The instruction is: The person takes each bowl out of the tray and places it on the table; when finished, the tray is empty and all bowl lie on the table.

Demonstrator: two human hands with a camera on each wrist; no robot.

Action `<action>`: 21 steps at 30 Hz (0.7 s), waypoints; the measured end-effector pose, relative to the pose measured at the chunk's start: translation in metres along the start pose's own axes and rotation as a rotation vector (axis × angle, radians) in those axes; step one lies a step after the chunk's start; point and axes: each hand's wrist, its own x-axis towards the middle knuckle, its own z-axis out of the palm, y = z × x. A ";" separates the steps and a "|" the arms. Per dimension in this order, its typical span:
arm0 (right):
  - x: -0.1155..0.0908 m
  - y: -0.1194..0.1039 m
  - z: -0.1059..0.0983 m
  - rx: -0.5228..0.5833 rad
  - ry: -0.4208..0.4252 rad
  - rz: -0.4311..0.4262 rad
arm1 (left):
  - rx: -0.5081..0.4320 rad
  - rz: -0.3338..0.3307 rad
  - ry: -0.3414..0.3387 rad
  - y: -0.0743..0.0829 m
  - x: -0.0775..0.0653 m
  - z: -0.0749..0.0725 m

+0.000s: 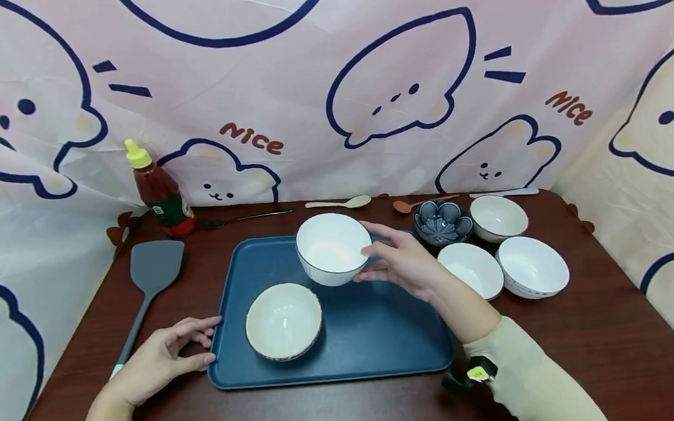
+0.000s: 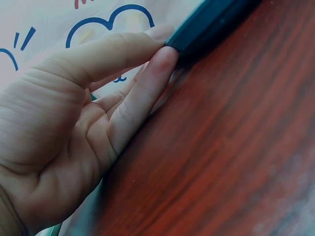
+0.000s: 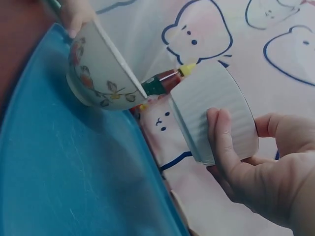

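Note:
My right hand [image 1: 398, 258] grips a white bowl [image 1: 329, 244] by its right side, thumb at the rim and fingers beneath. In the right wrist view the ribbed outer wall of this bowl [image 3: 216, 108] shows, held up above the blue tray [image 3: 74, 196]. A cream bowl [image 1: 283, 321] stands on the left part of the tray [image 1: 378, 340]; its outside carries a flower pattern [image 3: 106, 86]. My left hand [image 1: 160, 360] rests at the tray's left edge, fingertips [image 2: 165, 59] touching the rim, finger and thumb apart.
Right of the tray stand white bowls [image 1: 534, 267] and a dark blue patterned bowl [image 1: 442, 223]. A grey spatula [image 1: 158, 266] and a red sauce bottle [image 1: 161, 196] are at left. A fork [image 1: 241, 217], a pale spoon [image 1: 348, 202], a wooden spoon [image 1: 405, 206] and a knife [image 1: 504, 192] lie along the back.

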 end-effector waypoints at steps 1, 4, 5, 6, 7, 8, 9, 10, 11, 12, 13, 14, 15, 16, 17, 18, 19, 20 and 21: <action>-0.005 -0.001 -0.001 -0.012 -0.003 0.000 | -0.014 -0.006 0.003 0.000 0.000 0.000; -0.020 -0.005 -0.006 -0.038 -0.001 0.027 | -0.027 0.013 -0.005 0.001 -0.001 0.000; -0.025 -0.005 -0.008 -0.050 -0.005 0.038 | -0.028 0.021 -0.007 0.001 -0.001 0.001; -0.030 -0.005 -0.011 -0.062 -0.011 0.049 | -0.030 0.027 -0.011 0.001 -0.001 0.001; -0.036 -0.004 -0.013 -0.070 -0.019 0.059 | -0.032 0.027 -0.012 0.002 -0.001 0.001; -0.041 -0.004 -0.017 -0.078 -0.031 0.067 | -0.031 0.028 -0.014 0.002 -0.001 0.001; -0.046 -0.002 -0.020 -0.090 -0.050 0.068 | -0.033 0.022 -0.013 0.002 -0.001 0.001; -0.052 -0.001 -0.024 -0.101 -0.073 0.066 | -0.029 0.017 -0.012 0.002 -0.001 0.001; -0.057 0.000 -0.028 -0.111 -0.091 0.062 | -0.025 0.010 -0.008 0.001 -0.001 0.000; -0.062 0.002 -0.032 -0.118 -0.107 0.057 | -0.021 0.008 -0.007 0.001 -0.001 0.000; -0.067 0.003 -0.035 -0.127 -0.122 0.051 | -0.016 0.003 -0.002 0.001 -0.001 0.000; -0.072 0.005 -0.039 -0.135 -0.132 0.047 | -0.015 0.010 -0.004 0.001 -0.001 -0.001; -0.077 0.006 -0.043 -0.141 -0.143 0.045 | -0.016 0.016 -0.006 0.002 -0.001 -0.001; -0.082 0.007 -0.046 -0.147 -0.148 0.044 | -0.016 0.015 -0.006 0.002 -0.001 -0.001; -0.087 0.008 -0.050 -0.151 -0.152 0.048 | -0.018 0.018 -0.008 0.002 -0.002 -0.001; -0.092 0.009 -0.054 -0.155 -0.159 0.048 | -0.024 0.020 -0.009 0.001 -0.002 -0.001; -0.097 0.010 -0.057 -0.163 -0.165 0.051 | -0.027 0.019 -0.007 0.001 -0.001 0.000; -0.102 0.011 -0.061 -0.168 -0.173 0.053 | -0.027 0.025 -0.008 0.000 -0.001 0.000; -0.107 0.012 -0.065 -0.173 -0.180 0.057 | -0.023 0.023 -0.007 -0.001 -0.001 0.000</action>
